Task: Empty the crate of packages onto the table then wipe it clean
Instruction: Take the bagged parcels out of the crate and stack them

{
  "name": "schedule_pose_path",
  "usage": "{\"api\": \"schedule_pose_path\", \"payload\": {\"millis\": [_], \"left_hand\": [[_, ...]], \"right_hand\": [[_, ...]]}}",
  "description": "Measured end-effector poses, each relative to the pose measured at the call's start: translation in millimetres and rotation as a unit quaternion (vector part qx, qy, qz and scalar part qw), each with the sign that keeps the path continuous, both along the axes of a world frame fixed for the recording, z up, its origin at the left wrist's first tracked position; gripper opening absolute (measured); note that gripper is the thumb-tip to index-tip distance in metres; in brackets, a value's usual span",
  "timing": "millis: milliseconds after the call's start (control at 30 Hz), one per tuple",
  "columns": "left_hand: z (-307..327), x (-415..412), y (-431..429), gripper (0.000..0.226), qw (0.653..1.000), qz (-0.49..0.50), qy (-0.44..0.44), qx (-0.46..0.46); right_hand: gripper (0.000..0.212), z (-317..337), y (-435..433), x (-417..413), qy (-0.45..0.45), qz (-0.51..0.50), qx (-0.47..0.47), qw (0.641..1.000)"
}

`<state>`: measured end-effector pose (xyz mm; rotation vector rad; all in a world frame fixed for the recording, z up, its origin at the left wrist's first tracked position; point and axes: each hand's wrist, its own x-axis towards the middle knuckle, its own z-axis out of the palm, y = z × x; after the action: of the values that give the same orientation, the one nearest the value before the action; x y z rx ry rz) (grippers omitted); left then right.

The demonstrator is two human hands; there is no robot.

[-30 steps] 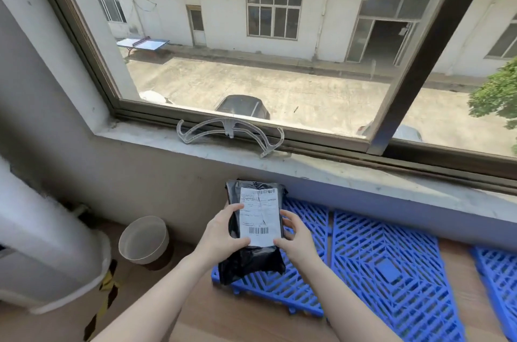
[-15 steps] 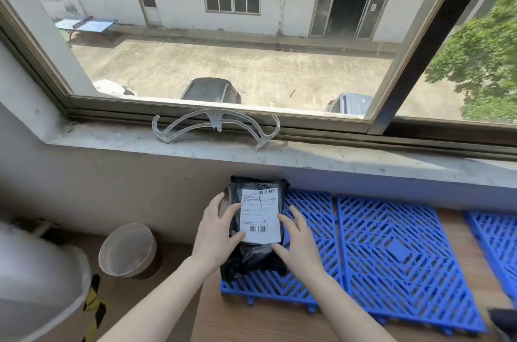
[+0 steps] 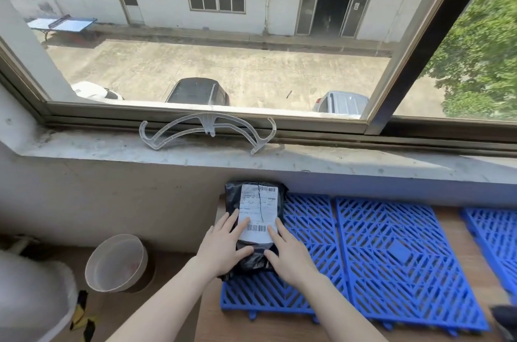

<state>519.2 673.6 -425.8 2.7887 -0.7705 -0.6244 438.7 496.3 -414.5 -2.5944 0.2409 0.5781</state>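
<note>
Black plastic package lies on the blue mat (label up); left hand and right hand, fingers straight, press it flat, probably seating it.

The wooden table carries three blue plastic grid mats. The first mat lies at 6 o'clock, the second mat just beside it toward 4 o'clock, and the third mat sits apart at 3 o'clock.
</note>
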Motion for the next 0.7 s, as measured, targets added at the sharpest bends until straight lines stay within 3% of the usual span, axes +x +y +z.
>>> {"api": "schedule_pose_path", "payload": {"millis": [133, 367, 700], "left_hand": [[9.9, 2.9, -4.9, 0.071, 1.0, 0.004, -0.012, -0.008], [58.7, -11.9, -17.7, 0.05, 0.987, 0.042, -0.078, -0.133], [158.9, -121.1, -151.4, 0.042, 0.941, -0.008, -0.11, -0.319]], "right_hand": [[0.062, 6.9, -5.5, 3.7, -0.015, -0.02, 0.019, 1.0], [0.055, 52.2, -42.1, -31.4, -0.098, -0.084, 0.062, 0.99], [0.041, 177.9, -164.9, -181.9, -0.305, -0.188, 0.044, 0.933]]}}
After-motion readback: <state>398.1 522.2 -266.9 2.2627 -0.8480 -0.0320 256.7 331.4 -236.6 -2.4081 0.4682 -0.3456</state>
